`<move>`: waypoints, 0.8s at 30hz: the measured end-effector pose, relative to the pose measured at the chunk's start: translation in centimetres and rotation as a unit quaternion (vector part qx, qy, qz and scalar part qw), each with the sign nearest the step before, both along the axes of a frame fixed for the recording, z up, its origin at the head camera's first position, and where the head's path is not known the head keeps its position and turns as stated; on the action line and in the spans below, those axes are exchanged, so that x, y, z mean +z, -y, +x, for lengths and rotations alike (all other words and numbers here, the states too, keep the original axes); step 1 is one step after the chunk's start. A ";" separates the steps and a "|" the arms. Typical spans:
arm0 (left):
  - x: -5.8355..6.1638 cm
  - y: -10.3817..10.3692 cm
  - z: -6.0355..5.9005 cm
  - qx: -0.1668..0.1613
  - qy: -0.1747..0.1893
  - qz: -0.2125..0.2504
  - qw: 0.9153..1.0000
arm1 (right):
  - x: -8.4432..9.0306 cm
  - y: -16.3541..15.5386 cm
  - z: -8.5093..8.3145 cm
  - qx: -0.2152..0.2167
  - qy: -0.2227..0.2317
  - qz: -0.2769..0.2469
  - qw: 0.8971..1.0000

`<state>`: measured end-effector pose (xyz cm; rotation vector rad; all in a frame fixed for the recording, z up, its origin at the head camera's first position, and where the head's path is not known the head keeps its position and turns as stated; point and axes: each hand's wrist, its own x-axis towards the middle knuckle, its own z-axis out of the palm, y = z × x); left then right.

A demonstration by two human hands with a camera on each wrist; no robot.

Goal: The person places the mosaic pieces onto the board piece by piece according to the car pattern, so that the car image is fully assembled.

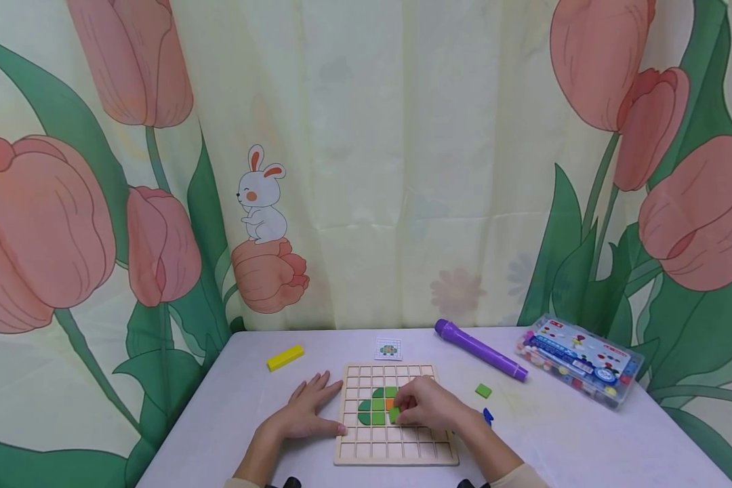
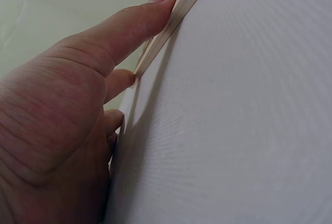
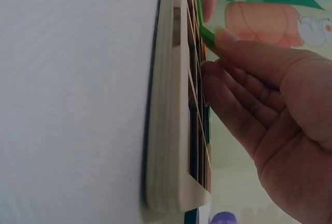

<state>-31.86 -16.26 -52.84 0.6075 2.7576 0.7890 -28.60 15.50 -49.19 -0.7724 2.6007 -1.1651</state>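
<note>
A wooden grid board [image 1: 396, 450] lies on the table, with green square and rounded tiles [image 1: 377, 404] and an orange tile [image 1: 390, 404] set in its cells. My right hand [image 1: 430, 404] is over the board's middle and pinches a light green square tile [image 3: 207, 36] between thumb and fingers, tilted at the grid just below the orange tile. My left hand [image 1: 308, 410] lies at the board's left edge with fingers spread. In the left wrist view its thumb [image 2: 132, 27] touches the wooden rim. The right hand hides part of the grid.
Behind the board lies a small pattern card [image 1: 388, 349]. A yellow block [image 1: 285, 357] is at the back left. To the right are a purple microphone-shaped stick [image 1: 480, 350], a loose green tile [image 1: 483, 390], a small blue piece [image 1: 488, 416] and a clear plastic case [image 1: 579, 359] of colourful pieces.
</note>
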 end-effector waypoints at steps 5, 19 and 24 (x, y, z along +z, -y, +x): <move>-0.1 0.0 0.0 0.001 0.002 0.002 1.000 | 0.0 0.1 0.2 0.001 -0.001 0.001 1.000; 0.1 0.1 0.1 0.001 0.004 0.003 1.000 | 0.0 0.5 0.2 -0.009 -0.011 0.036 0.999; 0.2 0.1 0.2 0.002 0.007 0.006 1.000 | 0.0 0.6 0.2 -0.009 -0.013 0.042 0.999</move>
